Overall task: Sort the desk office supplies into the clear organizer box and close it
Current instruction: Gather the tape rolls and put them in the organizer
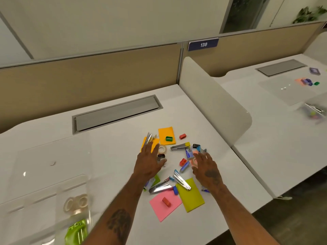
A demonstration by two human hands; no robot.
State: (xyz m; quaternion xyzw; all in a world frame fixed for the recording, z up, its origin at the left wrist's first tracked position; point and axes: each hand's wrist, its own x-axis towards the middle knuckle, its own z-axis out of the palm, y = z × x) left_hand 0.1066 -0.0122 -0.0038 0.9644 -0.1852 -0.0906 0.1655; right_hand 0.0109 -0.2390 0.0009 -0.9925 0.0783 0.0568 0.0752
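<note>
A scatter of office supplies covers the white desk (109, 149): metal staplers (181, 181), orange (166, 135), pink (164, 207) and lime (192, 197) sticky notes, a green sharpener (169, 138), red erasers (182, 136) and a tape roll (162, 149). My left hand (148, 162) hovers open over the pile's left side, fingers spread. Over the right side my right hand (206, 166) is spread open the same way. Neither holds anything. The clear organizer box (44, 174) stands open at the left, with tape rolls (76, 202) and a green packet (77, 232) inside.
A grey cable hatch (116, 112) is set into the desk behind the pile. A white rounded divider (212, 101) bounds the desk on the right. Beyond it, a neighbouring desk (265, 138) carries another clear box and small supplies.
</note>
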